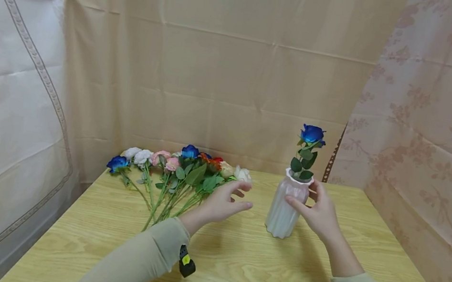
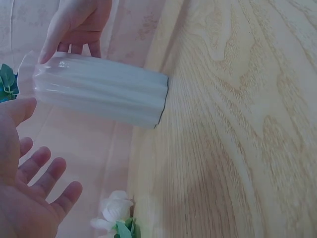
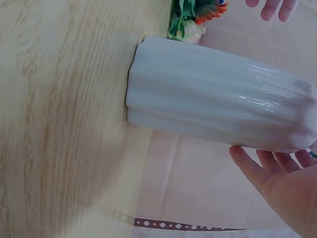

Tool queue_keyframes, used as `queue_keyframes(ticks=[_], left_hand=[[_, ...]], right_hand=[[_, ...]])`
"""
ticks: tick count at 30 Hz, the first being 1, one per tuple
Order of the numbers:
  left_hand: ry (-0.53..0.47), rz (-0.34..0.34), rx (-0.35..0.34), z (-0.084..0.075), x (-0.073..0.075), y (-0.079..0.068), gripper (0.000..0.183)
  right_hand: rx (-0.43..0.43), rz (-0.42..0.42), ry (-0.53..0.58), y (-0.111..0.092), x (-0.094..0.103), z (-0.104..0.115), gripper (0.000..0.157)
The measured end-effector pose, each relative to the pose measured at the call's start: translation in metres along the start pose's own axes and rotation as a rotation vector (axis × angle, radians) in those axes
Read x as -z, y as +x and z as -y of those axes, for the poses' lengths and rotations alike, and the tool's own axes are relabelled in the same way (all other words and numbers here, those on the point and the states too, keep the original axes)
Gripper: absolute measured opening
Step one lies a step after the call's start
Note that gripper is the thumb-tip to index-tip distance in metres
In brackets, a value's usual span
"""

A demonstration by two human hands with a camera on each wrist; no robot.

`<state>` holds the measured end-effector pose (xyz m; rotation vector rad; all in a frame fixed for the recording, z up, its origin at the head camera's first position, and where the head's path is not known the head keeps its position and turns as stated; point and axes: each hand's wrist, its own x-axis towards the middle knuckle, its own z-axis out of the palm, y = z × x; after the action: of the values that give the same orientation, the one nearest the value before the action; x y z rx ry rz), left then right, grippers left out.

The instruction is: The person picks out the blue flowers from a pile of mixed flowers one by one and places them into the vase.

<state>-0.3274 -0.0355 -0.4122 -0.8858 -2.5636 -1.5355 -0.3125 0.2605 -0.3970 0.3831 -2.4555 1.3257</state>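
Note:
A white ribbed vase point(image 1: 282, 211) with a wavy rim stands upright on the wooden table. One blue rose point(image 1: 312, 134) rises from its mouth, with green leaves at the rim and the lower stem hidden inside. My right hand point(image 1: 323, 216) holds the vase's upper right side, thumb across the front and fingers behind near the neck. Between the vase and a spread of artificial flowers point(image 1: 195, 175), my left hand point(image 1: 222, 201) hovers with fingers spread and nothing in them. In the left wrist view, the left hand point(image 2: 25, 173) is apart from the vase point(image 2: 99, 89).
The loose flowers lie on the table's left, heads toward the back: another blue rose point(image 1: 117, 163), pink, white and orange-red ones, with stems point(image 1: 156, 203) reaching toward me under my left forearm. A beige curtain point(image 1: 241, 66) hangs behind the table point(image 1: 259, 276); patterned cloth point(image 1: 447, 143) hangs at the right.

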Motion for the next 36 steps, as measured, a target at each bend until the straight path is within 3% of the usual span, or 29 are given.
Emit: queue_keyframes(ticks=[11, 36], left_hand=[[0.002, -0.006, 0.012, 0.004, 0.009, -0.002, 0.046], [0.022, -0.04, -0.009, -0.003, 0.047, -0.013, 0.05]], right_hand=[[-0.01, 0.005, -0.007, 0.001, -0.004, -0.003, 0.089], [-0.006, 0.016, -0.047, 0.003, -0.006, -0.001, 0.083]])
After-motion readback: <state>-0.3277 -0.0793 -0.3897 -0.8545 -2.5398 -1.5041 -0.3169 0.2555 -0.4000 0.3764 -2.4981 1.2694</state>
